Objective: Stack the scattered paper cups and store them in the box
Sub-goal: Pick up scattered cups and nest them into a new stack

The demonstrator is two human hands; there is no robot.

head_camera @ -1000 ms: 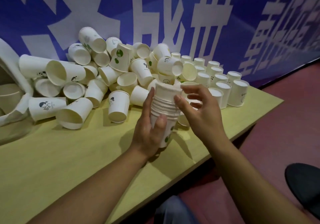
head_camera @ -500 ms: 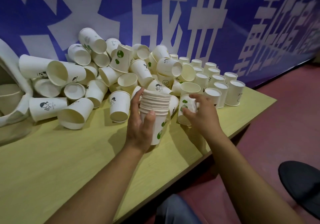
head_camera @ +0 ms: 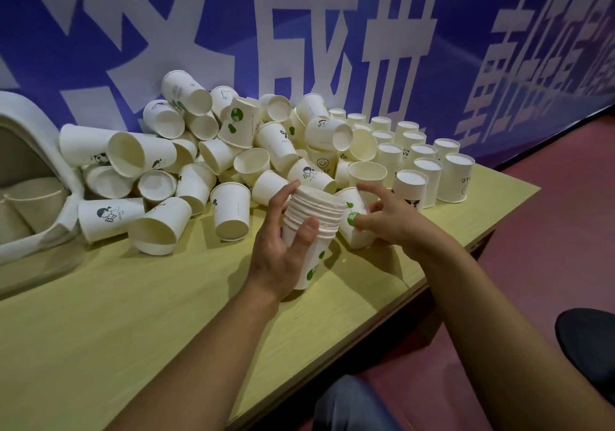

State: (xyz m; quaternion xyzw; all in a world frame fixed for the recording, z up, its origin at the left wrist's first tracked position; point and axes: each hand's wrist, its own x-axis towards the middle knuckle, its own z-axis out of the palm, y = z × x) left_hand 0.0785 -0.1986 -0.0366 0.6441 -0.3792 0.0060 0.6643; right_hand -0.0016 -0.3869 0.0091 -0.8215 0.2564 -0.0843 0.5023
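Note:
My left hand (head_camera: 283, 247) grips a stack of several nested white paper cups (head_camera: 316, 217), held upright just above the yellow table (head_camera: 133, 314). Just right of the stack, my right hand (head_camera: 389, 221) curls its fingers round a single cup with green dots (head_camera: 352, 217) that leans at the edge of the pile. A big heap of loose cups (head_camera: 233, 151) lies behind, most on their sides. The white box (head_camera: 30, 177) stands at the far left with cups inside it.
Several cups (head_camera: 429, 161) stand upside down in rows at the table's right end. A blue banner with white characters (head_camera: 332, 31) backs the table. The table's front edge runs diagonally past my arms; red floor and a dark shoe (head_camera: 589, 347) lie to the right.
My right hand left the top of the stack, dropped to the right and closed round the green-dotted cup. My left hand brought the stack lower and slightly left.

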